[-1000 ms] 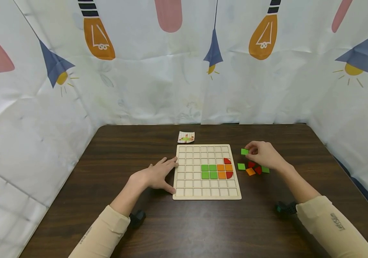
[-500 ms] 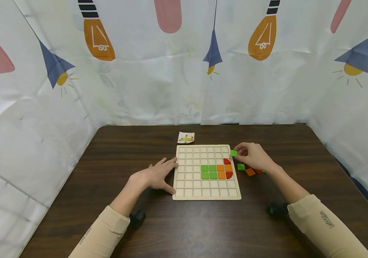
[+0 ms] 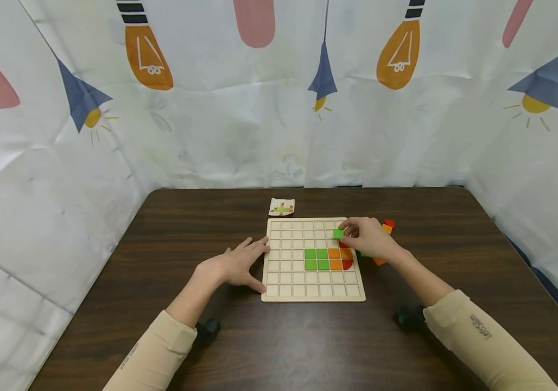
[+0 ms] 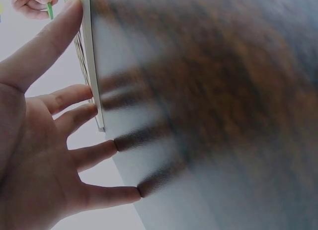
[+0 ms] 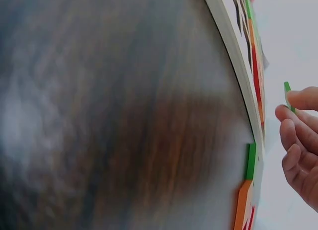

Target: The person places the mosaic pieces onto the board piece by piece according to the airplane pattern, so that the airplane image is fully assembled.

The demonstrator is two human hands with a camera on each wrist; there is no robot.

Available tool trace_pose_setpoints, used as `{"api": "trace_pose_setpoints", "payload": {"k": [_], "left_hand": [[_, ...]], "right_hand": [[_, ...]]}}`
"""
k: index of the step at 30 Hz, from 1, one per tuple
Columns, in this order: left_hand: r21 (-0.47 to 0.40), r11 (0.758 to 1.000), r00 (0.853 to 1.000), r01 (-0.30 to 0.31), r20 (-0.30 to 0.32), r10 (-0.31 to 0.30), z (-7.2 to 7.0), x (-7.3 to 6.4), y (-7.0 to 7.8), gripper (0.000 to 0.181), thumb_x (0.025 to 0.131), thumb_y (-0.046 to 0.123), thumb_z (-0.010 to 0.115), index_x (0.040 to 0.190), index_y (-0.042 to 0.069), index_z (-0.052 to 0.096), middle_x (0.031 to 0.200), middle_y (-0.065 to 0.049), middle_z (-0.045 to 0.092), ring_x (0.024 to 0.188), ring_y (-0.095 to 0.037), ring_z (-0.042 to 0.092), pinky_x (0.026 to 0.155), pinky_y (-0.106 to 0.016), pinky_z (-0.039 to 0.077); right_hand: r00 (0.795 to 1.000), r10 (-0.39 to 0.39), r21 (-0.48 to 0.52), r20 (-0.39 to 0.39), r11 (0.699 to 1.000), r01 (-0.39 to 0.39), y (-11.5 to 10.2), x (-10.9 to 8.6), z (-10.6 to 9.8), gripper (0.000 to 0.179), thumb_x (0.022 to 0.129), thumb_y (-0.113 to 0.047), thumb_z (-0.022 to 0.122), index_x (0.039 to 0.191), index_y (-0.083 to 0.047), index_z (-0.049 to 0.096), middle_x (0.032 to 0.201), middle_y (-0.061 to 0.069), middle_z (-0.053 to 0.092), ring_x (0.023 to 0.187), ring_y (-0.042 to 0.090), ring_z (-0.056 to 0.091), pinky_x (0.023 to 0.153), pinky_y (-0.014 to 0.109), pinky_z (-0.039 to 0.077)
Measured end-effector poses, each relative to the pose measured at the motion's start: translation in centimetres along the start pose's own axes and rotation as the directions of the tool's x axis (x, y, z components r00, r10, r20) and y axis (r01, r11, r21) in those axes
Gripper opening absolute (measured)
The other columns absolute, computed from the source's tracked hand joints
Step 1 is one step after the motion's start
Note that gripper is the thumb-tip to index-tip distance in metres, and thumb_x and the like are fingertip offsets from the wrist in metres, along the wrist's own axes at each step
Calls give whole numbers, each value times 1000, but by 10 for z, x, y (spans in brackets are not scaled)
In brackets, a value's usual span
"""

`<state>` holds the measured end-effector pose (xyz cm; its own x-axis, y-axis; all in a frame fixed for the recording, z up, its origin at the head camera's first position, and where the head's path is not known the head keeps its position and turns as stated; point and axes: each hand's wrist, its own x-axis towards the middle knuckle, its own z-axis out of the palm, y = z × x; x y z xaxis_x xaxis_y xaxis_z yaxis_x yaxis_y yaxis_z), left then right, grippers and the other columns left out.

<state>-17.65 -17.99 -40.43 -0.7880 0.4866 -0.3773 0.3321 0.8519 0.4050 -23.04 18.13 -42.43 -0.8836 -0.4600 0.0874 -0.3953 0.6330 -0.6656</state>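
Surface (image 3: pixel 303 347) nearest. Left hand (image 3: pixel 234 266) spread, fingers apart, against left edge of board (image 3: pixel 291 279). Green block (image 3: pixel 316 259) and orange squares (image 3: pixel 335 253) on board: long axis left to right. Loose tiles (image 3: pixel 379 261) right of board, partly hidden by forearm. Change: right hand (image 3: pixel 369 236) has brought green tile (image 3: pixel 338 234) in over far-right cells; grip pinched on it, seemingly not yet down. Tile square, no long axis; looks roughly level, edges near grid lines. Card (image 3: pixel 281 207) farther, beyond board.
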Motion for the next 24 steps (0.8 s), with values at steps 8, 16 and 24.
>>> {"api": "trace_pose_setpoints", "payload": {"k": [8, 16, 24], "left_hand": [[1, 1000, 1000, -2, -2, 2, 0, 0, 0, 93, 84, 42, 87, 158, 13, 39, 171, -7, 11, 156, -38, 5, 112, -77, 13], [-2, 1000, 1000, -9, 2, 9, -1, 1, -1, 93, 84, 42, 86, 158, 13, 39, 172, -7, 10, 156, -39, 4, 112, -77, 12], [-1, 1000, 1000, -2, 6, 2, 0, 3, -2, 94, 84, 43, 86, 159, 14, 38, 172, -7, 10, 156, -38, 5, 111, -78, 12]], "right_hand": [[999, -19, -12, 32, 1000, 20, -10, 7, 9, 25, 94, -12, 75, 116, -1, 72, 94, 1, 72, 85, 17, 66, 74, 35, 56], [998, -38, -1, 57, 999, 38, -17, 13, 21, 25, 92, -14, 78, 115, -3, 73, 92, -1, 73, 82, 14, 67, 76, 36, 57], [995, -53, 13, 80, 999, 52, -25, 15, 31, 23, 93, -14, 77, 114, -5, 73, 89, -5, 70, 79, 11, 63, 74, 32, 55]]}}
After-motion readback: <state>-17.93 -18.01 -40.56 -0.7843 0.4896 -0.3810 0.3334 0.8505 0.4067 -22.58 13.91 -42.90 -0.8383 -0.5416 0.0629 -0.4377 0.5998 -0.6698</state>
